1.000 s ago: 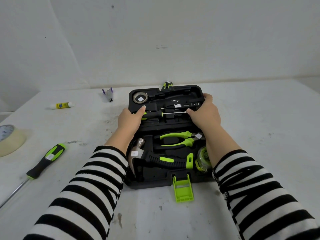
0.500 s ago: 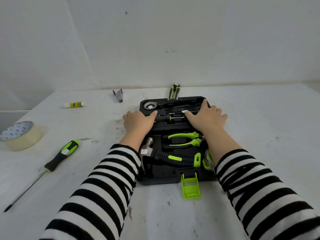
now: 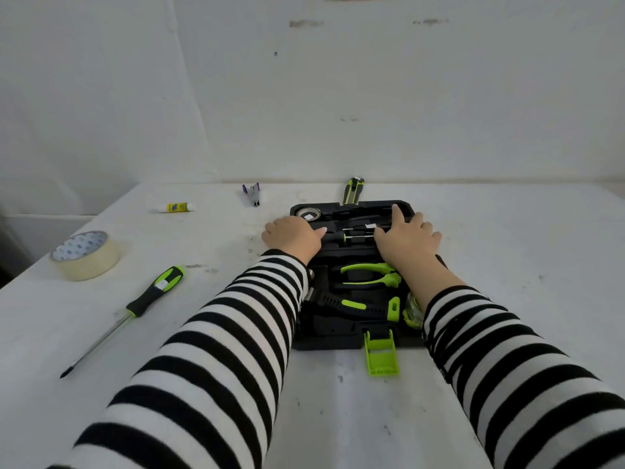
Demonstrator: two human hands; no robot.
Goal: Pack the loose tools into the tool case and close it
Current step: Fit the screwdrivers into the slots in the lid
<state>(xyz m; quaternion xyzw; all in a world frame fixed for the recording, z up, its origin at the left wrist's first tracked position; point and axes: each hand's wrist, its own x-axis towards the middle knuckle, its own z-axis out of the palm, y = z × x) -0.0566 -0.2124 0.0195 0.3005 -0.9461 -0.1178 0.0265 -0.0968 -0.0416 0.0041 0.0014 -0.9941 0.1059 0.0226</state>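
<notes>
The black tool case (image 3: 324,343) lies open and flat on the white table. In its near half sit green-handled pliers (image 3: 368,275), a hammer (image 3: 348,304) and a tape measure (image 3: 412,311). My left hand (image 3: 292,236) covers the handle end of a small screwdriver (image 3: 336,236) in the far half. My right hand (image 3: 406,242) lies flat, fingers spread, over that screwdriver's shaft. A long green-and-black screwdriver (image 3: 155,291) lies loose on the table to the left. A green utility knife (image 3: 353,191) lies just behind the case.
The case's green latch (image 3: 380,353) hangs open toward me. A roll of tape (image 3: 86,255) sits at the far left, a glue stick (image 3: 176,207) and a small purple stapler (image 3: 252,192) near the back wall. The table's left edge runs beside the tape.
The view has tipped up and back, so the case looks farther away. Both hands stay on the small screwdriver in the far half; my right hand's fingers have flattened and spread.
</notes>
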